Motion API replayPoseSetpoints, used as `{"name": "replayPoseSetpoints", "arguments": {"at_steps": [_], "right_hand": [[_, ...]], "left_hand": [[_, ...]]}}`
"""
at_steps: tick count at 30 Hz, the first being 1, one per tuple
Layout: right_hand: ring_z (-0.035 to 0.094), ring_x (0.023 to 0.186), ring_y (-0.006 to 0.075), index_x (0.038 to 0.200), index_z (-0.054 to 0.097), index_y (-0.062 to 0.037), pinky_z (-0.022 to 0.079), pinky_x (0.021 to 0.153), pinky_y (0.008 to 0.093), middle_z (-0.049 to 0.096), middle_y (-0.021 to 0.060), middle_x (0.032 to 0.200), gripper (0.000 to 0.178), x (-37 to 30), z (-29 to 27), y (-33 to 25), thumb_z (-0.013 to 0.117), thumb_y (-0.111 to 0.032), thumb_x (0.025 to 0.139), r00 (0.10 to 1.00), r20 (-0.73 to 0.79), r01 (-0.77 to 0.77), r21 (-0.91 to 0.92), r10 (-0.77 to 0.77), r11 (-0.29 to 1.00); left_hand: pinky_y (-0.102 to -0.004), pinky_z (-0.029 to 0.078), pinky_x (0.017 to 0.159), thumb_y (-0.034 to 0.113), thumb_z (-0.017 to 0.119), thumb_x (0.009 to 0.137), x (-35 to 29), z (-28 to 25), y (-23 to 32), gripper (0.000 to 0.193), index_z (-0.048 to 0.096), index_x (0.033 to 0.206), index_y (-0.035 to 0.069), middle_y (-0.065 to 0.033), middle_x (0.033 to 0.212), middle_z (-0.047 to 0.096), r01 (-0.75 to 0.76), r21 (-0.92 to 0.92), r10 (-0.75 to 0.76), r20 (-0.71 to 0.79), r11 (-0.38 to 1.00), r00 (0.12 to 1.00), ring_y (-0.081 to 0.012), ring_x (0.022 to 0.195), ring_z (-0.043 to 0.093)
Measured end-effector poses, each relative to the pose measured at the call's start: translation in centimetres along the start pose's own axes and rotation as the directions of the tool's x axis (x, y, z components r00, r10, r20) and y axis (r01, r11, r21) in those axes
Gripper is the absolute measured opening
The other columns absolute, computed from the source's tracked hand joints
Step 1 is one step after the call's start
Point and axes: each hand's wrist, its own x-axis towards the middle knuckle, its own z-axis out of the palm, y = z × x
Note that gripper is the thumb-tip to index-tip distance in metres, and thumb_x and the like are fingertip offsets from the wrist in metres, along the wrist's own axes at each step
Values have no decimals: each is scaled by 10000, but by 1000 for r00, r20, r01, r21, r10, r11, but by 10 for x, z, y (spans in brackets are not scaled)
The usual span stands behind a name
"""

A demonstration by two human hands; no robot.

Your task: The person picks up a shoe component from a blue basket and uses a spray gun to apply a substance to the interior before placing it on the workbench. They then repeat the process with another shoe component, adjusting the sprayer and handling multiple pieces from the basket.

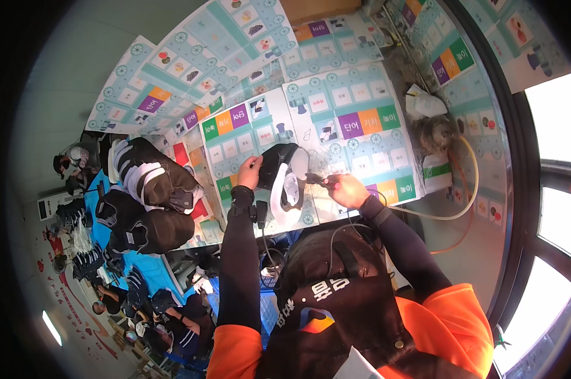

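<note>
Holding 1 shoe | L hand | R hand w/ 1 tool

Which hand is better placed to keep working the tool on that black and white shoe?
Right, probably. The right hand holds a small dark tool whose tip is at the black and white shoe, while the left hand grips the shoe's far side and steadies it.

A single head-worn fisheye view looks steeply down from just above the person's chest, close to the raised hands. The table covered with printed teal game sheets fills the upper middle, the orange-sleeved, black-vested torso the lower edge. Straight lines bend toward the dark round rim; bright windows curve along the right.
</note>
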Motion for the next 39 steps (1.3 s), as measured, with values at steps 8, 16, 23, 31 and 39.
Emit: {"name": "replayPoseSetpoints", "arguments": {"at_steps": [8, 16, 23, 31, 39], "right_hand": [[675, 879, 504, 936, 717, -40, 540, 844, 583, 694, 304, 893, 280, 1, 0, -14, 476, -175, 889, 982, 142, -131, 11, 128, 991], [666, 925, 509, 929, 703, -38, 527, 853, 575, 696, 299, 937, 277, 2, 6, -10, 492, -208, 875, 969, 236, -90, 46, 77, 995], [666, 937, 507, 927, 701, -27, 525, 856, 571, 697, 296, 945, 275, 0, -2, -25, 509, -216, 871, 932, 353, -110, 56, 84, 992], [667, 923, 509, 937, 698, -13, 536, 847, 559, 689, 314, 923, 285, -2, 9, -16, 511, -216, 867, 968, 196, -162, 9, 157, 987], [672, 869, 503, 1007, 723, 13, 538, 805, 524, 688, 322, 911, 302, -8, 2, -16, 597, -228, 875, 858, 478, -256, 84, 186, 963]], "left_hand": [[-313, 476, 725, 356, 691, 1026, -22, -8, -16, 347, 710, 995, 11, -36, 816, 672, 26, 48, -25, -31, 999, 999, -133, 758, 576], [-304, 482, 743, 348, 704, 1021, -34, -6, -30, 317, 722, 1032, 31, -34, 836, 681, -7, -5, 6, -81, 1000, 997, -134, 779, 595], [-303, 490, 756, 342, 711, 1018, -40, -5, -27, 309, 726, 1034, 33, -31, 848, 694, 22, 38, -18, -108, 999, 994, -133, 783, 608], [-318, 493, 740, 332, 721, 1011, -41, 2, -31, 300, 732, 1043, 33, -44, 841, 697, -36, 12, 37, -153, 999, 988, -153, 768, 613], [-326, 498, 740, 332, 726, 1006, -42, 1, -31, 304, 737, 1044, 31, -55, 840, 706, -20, 17, 23, -160, 1000, 987, -163, 770, 623]]}}
